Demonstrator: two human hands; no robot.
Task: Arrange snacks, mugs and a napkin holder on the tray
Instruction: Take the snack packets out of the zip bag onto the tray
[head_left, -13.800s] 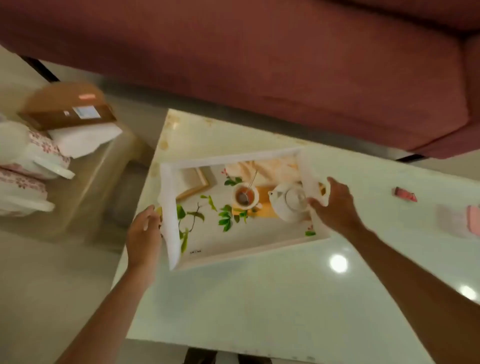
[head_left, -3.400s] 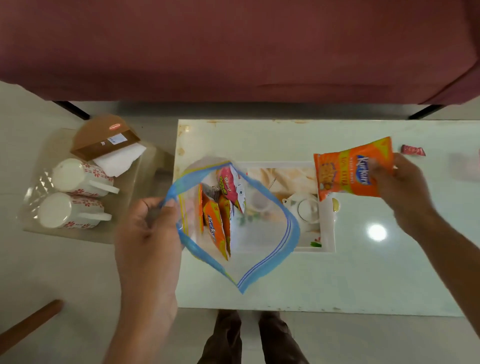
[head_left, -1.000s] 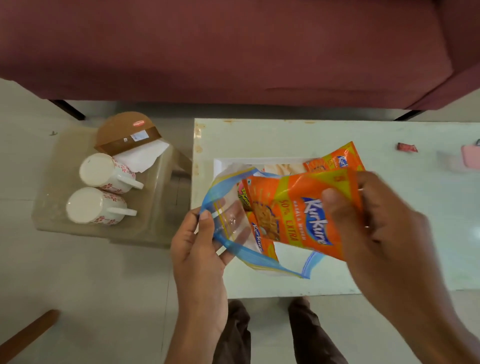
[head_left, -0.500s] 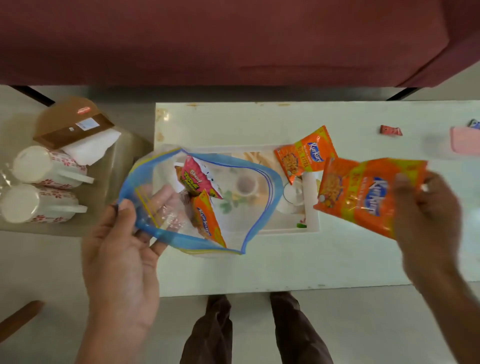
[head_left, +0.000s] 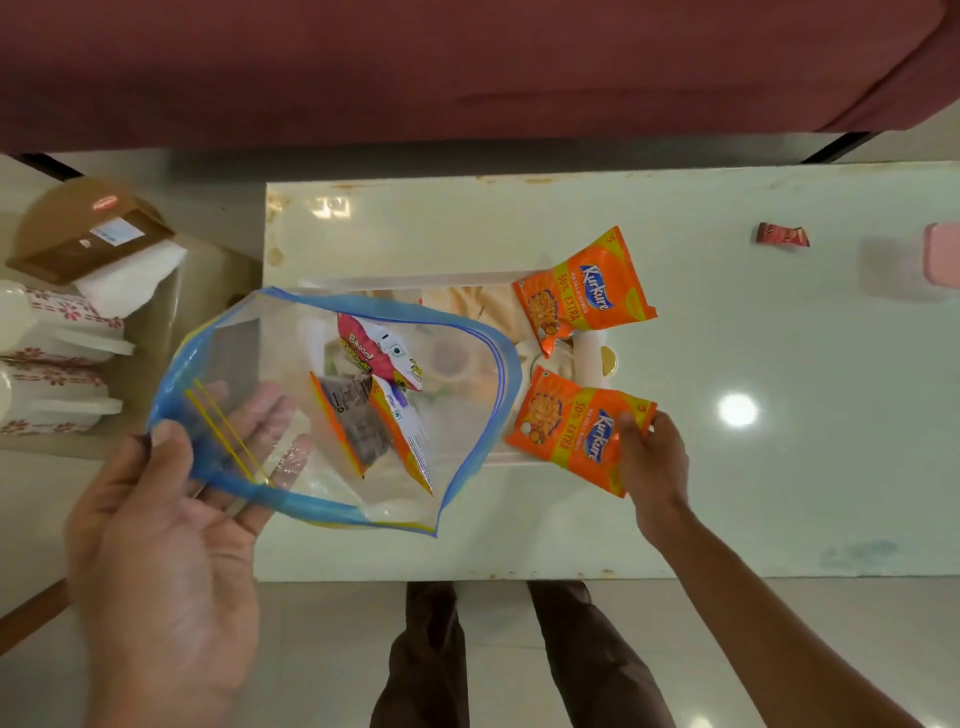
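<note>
My left hand (head_left: 171, 525) holds an open clear zip bag (head_left: 467, 441) with a blue rim above the white tray (head_left: 415, 281), thumb on the rim and fingers inside. Inside the bag are a pink snack packet (head_left: 376, 353) and two orange-edged packets (head_left: 374, 426). My right hand (head_left: 652, 467) pinches an orange Kurkure packet (head_left: 569, 426) at its corner, over the tray's right near corner. A second orange Kurkure packet (head_left: 584, 291) lies on the tray's right far corner. Two floral mugs (head_left: 47, 364) and a brown napkin holder (head_left: 88, 234) with white napkins sit on a low stand at left.
The tray lies on a pale glass table (head_left: 727, 493). A small red wrapper (head_left: 782, 235) and a pink object (head_left: 943, 262) lie at the table's far right. A maroon sofa (head_left: 467, 67) runs behind the table. My legs (head_left: 493, 660) stand at its near edge.
My right hand has lowered the orange packet down and left onto the tray's right near corner. The bag in my left hand has stayed open above the tray.
</note>
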